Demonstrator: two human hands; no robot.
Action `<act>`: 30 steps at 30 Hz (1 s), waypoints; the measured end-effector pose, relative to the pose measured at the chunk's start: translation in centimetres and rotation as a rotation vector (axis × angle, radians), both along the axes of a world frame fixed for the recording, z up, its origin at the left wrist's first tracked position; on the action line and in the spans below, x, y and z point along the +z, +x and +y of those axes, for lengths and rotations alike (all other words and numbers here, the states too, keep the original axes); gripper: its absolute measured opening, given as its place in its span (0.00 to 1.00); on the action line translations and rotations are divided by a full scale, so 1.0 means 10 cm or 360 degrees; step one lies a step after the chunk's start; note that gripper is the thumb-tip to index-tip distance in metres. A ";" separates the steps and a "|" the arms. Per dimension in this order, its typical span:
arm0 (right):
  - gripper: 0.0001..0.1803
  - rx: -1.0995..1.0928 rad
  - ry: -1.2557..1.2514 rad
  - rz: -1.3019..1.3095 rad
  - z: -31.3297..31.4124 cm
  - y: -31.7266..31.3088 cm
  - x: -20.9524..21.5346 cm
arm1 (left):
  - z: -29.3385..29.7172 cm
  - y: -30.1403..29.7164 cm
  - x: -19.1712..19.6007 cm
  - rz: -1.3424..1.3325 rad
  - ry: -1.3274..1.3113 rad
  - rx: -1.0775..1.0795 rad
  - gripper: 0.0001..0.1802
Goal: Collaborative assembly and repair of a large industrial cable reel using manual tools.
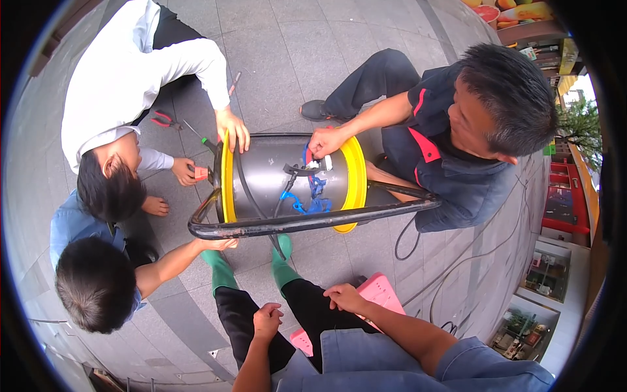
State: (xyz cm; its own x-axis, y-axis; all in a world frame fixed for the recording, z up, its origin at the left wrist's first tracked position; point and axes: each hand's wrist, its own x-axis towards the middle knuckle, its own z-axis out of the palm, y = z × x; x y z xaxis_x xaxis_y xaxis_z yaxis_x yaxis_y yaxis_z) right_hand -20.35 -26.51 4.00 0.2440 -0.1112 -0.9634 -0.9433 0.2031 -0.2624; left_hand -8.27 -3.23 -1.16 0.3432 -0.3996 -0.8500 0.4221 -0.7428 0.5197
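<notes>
My left hand [266,321] rests above my left thigh, fingers loosely curled in with nothing visible in them. Over my right thigh, my right hand [345,298] is also loosely closed and holds nothing that I can see. Both are apart from the cable reel, a dark grey drum [261,176] with yellow rims [356,176], which lies ahead of me in a black tube frame [307,225]. On the drum are blue fittings [317,199], a small white part [327,163] and a black cable [247,186].
A dark-shirted person's hand [326,141] works at the drum's fittings. A white-shirted person's hand [232,128] grips the left rim; another person's hand [222,244] touches the frame. Red-handled pliers [166,120], a green-handled screwdriver [208,142] and a pink stool [382,294] are nearby.
</notes>
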 end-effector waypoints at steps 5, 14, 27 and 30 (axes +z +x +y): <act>0.14 0.0013 -0.0037 -0.0002 0.00 -0.04 -0.01 | -0.01 -0.02 0.00 0.0024 -0.0047 0.0029 0.12; 0.14 0.0013 -0.0063 -0.0005 -0.01 -0.10 -0.06 | 0.00 -0.10 -0.02 0.0031 -0.0031 -0.0024 0.12; 0.14 0.0001 -0.0082 -0.0019 0.02 -0.16 -0.09 | 0.03 -0.15 0.00 0.0034 -0.0019 -0.0084 0.12; 0.13 0.0000 -0.0083 0.0000 0.02 -0.11 -0.07 | 0.01 -0.15 0.00 0.0012 -0.0052 -0.0068 0.11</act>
State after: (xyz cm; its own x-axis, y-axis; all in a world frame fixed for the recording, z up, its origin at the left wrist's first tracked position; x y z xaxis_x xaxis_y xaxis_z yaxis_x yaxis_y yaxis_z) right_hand -21.50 -26.32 3.27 0.2439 -0.1613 -0.9563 -0.9433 0.1893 -0.2725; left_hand -9.80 -3.17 -1.20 0.3190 -0.4414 -0.8387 0.3941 -0.7430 0.5409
